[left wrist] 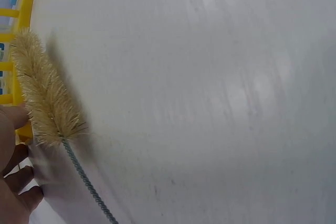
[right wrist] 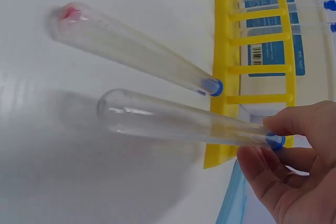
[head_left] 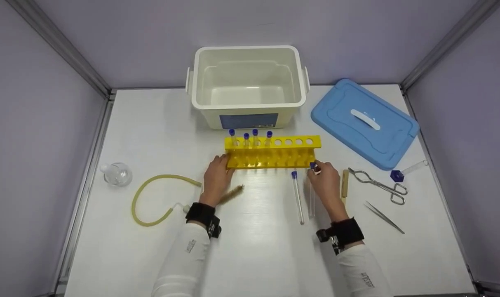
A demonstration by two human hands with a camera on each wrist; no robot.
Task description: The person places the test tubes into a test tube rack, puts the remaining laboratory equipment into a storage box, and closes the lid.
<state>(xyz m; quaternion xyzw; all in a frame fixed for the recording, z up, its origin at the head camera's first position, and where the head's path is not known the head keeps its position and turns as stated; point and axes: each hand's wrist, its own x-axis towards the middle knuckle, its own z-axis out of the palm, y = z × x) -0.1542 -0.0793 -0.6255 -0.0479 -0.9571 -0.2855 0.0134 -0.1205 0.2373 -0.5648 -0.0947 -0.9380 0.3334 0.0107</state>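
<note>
A yellow test tube rack (head_left: 274, 153) stands mid-table, with several blue-capped test tubes (head_left: 255, 138) upright in the left part of its top row. My left hand (head_left: 216, 178) holds the rack's left end, thumb at the front. Between thumb and fingers, my right hand (head_left: 326, 180) pinches the blue-capped end of a clear test tube (right wrist: 173, 118) near the rack's right end. Beside it another capped test tube (right wrist: 131, 51) lies on the table, showing a reddish mark at its rounded end. Next to my left hand lies a bristle test tube brush (left wrist: 44, 85).
Behind the rack is a white bin (head_left: 250, 106); its blue lid (head_left: 365, 123) lies right. Crucible tongs (head_left: 377, 185), tweezers (head_left: 385, 217), a wooden clamp (head_left: 345, 183) and a blue-based glass cylinder (head_left: 414, 167) lie right. Left are yellow tubing (head_left: 137, 202) and a glass lamp (head_left: 118, 175).
</note>
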